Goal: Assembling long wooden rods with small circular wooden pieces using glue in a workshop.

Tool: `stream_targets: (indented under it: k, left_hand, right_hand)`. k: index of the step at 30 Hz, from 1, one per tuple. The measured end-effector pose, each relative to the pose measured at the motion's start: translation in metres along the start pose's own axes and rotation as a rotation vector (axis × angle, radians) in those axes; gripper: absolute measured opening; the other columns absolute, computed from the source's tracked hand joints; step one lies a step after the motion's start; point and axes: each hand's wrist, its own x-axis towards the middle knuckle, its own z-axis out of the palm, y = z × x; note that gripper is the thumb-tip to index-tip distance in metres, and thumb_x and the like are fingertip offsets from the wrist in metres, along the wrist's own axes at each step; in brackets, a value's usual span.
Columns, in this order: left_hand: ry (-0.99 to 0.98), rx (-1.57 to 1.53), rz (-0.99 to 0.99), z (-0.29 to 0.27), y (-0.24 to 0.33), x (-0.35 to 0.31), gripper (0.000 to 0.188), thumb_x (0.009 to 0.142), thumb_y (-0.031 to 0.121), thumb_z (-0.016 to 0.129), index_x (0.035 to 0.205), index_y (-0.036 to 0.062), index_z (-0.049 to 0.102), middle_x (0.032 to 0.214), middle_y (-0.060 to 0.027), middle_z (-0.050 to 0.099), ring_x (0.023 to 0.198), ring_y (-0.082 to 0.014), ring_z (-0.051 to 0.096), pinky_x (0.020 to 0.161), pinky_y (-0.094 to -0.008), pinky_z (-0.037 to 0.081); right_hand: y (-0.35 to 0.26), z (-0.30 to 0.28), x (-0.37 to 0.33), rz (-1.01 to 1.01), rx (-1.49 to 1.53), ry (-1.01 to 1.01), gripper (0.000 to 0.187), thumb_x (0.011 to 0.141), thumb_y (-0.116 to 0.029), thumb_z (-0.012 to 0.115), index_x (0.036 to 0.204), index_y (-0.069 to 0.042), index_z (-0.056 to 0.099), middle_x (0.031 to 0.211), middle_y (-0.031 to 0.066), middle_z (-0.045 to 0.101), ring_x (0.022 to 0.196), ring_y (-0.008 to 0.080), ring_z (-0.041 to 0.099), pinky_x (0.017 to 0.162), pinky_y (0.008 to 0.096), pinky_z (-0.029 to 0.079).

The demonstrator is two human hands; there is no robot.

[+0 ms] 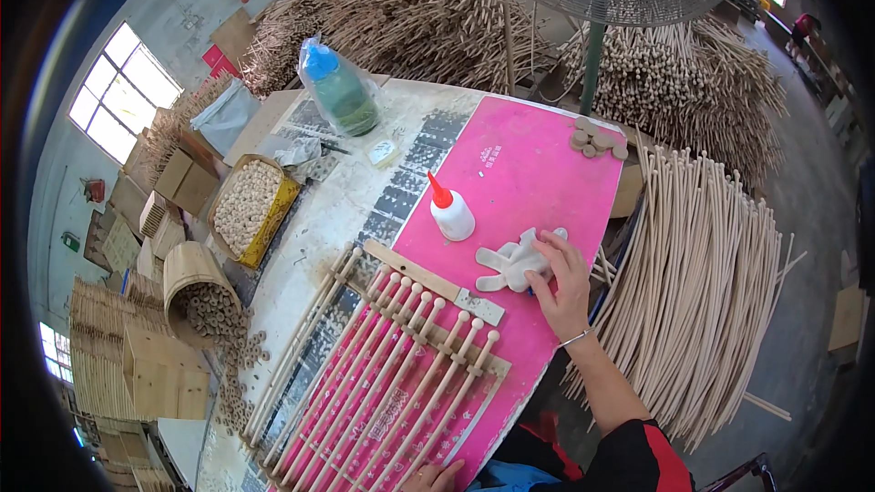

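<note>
Head view: right of centre in the frame, the right hand [563, 287] reaches over a pale glove [510, 261], its thumb and bent fingers touching the near edge; whether they pinch the cloth I cannot tell. The glove lies on a pink sheet [538, 169], its fingers pointing toward the left of the frame. At the lower edge, partly cut off, the left hand [436, 477] sits beside the lower ends of ball-tipped wooden rods [429, 321]; its grip cannot be made out. These rods lie slanting side by side across the lower middle, their balls toward the upper right, just below a wooden strip [415, 273] with a metal end. A white bottle [453, 220] with a red nozzle stands near the centre, and round discs [591, 138] lie at the sheet's upper right corner. Left of centre, a yellow tray [275, 226] holds small pale beads [248, 205], with a tipped bucket [190, 264] spilling rings [211, 310] below it.
</note>
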Motion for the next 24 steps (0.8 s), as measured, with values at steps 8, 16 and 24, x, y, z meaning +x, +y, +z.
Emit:
stream_targets:
  k: [8,16,24]
  left_hand:
    - [-0.068,0.105,0.356,-0.006,-0.022,0.006,0.05,0.082,0.014,0.072,0.13,0.0074,0.063,0.092,-0.0142,0.06,0.085,-0.0317,0.062,0.075,-0.0422,0.05]
    - [-0.079,0.08,0.294,-0.002,-0.038,0.013,0.05,0.082,0.014,0.071,0.131,0.0074,0.063,0.092,-0.0142,0.06,0.084,-0.0315,0.062,0.074,-0.0418,0.05]
    - [-0.077,0.055,0.221,-0.003,-0.038,0.01,0.05,0.082,0.013,0.071,0.131,0.0073,0.063,0.091,-0.0141,0.06,0.082,-0.0313,0.062,0.073,-0.0413,0.05]
  right_hand:
    - [0.012,0.006,0.009,0.003,0.019,-0.149,0.027,0.087,-0.024,0.07,0.109,-0.008,0.069,0.124,0.01,0.062,0.11,0.0303,0.058,0.094,0.0406,0.042]
    - [0.01,0.011,0.004,0.031,0.011,-0.168,0.023,0.085,-0.022,0.071,0.104,-0.007,0.069,0.116,0.0085,0.063,0.106,0.0286,0.059,0.09,0.04,0.041]
    - [0.008,0.008,0.009,0.05,-0.023,-0.167,0.032,0.082,-0.025,0.074,0.11,-0.009,0.069,0.121,0.0086,0.063,0.112,0.0294,0.057,0.096,0.0415,0.04]
